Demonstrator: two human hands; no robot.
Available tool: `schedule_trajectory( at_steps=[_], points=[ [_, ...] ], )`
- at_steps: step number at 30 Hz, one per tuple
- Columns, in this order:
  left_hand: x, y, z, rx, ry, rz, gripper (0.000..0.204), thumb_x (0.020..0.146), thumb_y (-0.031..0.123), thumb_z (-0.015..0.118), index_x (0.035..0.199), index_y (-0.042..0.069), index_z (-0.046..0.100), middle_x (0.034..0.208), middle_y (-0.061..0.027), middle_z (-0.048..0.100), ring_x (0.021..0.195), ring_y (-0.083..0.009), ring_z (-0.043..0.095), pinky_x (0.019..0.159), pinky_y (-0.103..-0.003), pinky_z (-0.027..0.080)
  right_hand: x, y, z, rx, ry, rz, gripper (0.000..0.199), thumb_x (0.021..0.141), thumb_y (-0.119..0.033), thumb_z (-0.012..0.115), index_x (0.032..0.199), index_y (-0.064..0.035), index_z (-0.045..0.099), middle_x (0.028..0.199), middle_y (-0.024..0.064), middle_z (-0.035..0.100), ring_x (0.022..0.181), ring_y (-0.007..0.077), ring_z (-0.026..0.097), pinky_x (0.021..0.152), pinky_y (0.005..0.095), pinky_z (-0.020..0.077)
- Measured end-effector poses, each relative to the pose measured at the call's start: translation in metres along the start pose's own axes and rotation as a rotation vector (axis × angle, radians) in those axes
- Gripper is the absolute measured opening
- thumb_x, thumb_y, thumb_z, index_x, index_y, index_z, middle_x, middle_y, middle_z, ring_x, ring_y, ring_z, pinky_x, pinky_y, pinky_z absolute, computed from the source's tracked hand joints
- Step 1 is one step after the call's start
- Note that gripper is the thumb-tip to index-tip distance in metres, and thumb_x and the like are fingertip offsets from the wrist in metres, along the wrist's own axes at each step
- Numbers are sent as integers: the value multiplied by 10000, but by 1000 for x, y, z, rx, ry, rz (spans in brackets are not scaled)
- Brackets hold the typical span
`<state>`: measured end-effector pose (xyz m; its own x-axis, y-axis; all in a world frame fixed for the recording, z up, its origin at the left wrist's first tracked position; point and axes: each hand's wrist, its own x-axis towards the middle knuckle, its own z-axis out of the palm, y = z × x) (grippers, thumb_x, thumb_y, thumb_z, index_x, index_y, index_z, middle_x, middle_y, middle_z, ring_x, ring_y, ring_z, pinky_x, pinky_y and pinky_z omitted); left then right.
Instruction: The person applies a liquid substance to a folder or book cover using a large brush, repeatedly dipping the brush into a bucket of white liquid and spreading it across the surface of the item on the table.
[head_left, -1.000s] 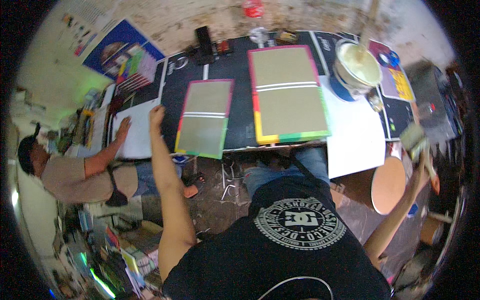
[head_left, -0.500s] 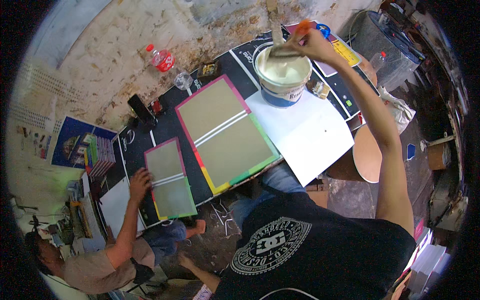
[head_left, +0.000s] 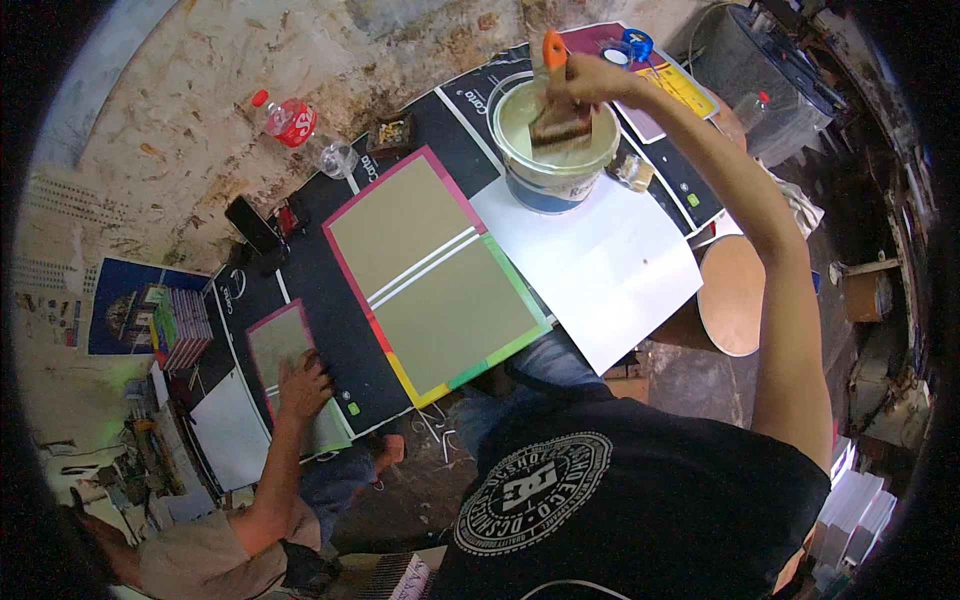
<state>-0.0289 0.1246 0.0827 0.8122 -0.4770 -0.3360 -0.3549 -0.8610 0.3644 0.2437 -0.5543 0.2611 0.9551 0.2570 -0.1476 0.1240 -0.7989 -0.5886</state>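
Observation:
My right hand (head_left: 592, 82) is closed around a wide paintbrush (head_left: 563, 130) with an orange handle. Its bristles point down into a white bucket (head_left: 545, 190) of pale, creamy paste; how deep they reach is hard to tell. Below the bucket, a white sheet (head_left: 610, 265) lies over the table's front edge. To its left is a large book-cover piece (head_left: 455, 310): two grey-beige boards with white strips between them and a coloured border. My left hand is out of view.
A co-worker's hand (head_left: 303, 388) rests over a smaller cover piece (head_left: 275, 340) at left. Along the wall stand a red-labelled bottle (head_left: 292, 122), a small box (head_left: 388, 135) and a phone (head_left: 252, 225). A second brush (head_left: 632, 172) lies beside the bucket. A round stool (head_left: 742, 295) stands at right.
The paintbrush has swung from nearly level to bristles-down in the bucket. My left hand has left the lower edge of the view. The co-worker's hand has moved onto the smaller cover piece.

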Motion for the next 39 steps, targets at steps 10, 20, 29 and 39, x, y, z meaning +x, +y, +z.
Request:
schedule_trajectory(
  at_steps=[10, 20, 29, 39],
  points=[
    [-159, -175, -18, 525, 8, -174, 338, 833, 343, 538, 1045, 116, 668, 1288, -97, 527, 1266, -243, 443, 1026, -582, 341, -14, -13, -42, 18, 310, -214, 459, 882, -480, 633, 872, -22, 653, 716, 24, 616, 618, 97, 565, 525, 269, 447],
    [-252, -33, 233, -504, 780, -1281, 388, 933, 302, 488, 1205, 43, 587, 1297, -147, 544, 1140, -265, 543, 945, -457, 436, 1, -25, -22, 0, -18, 56, 319, 897, -347, 580, 902, -29, 569, 585, 19, 543, 390, 120, 495, 333, 288, 399],
    [-77, 204, 216, -943, 1280, -824, 428, 1013, 277, 447, 1317, -16, 517, 1277, -180, 572, 1037, -276, 617, 864, -357, 511, 35, -72, -55, -252, 70, -25, 342, 850, -358, 584, 748, -32, 604, 581, 81, 602, 385, 172, 536, 343, 343, 438],
    [74, 284, -19, -1138, 1240, 109, 309, 1012, 257, 460, 1103, 5, 615, 847, -43, 603, 727, -97, 540, 653, -239, 445, 74, -186, 46, -225, 178, -426, 452, 788, -450, 640, 841, -4, 693, 707, 166, 675, 608, 286, 661, 608, 401, 537]
  ],
)
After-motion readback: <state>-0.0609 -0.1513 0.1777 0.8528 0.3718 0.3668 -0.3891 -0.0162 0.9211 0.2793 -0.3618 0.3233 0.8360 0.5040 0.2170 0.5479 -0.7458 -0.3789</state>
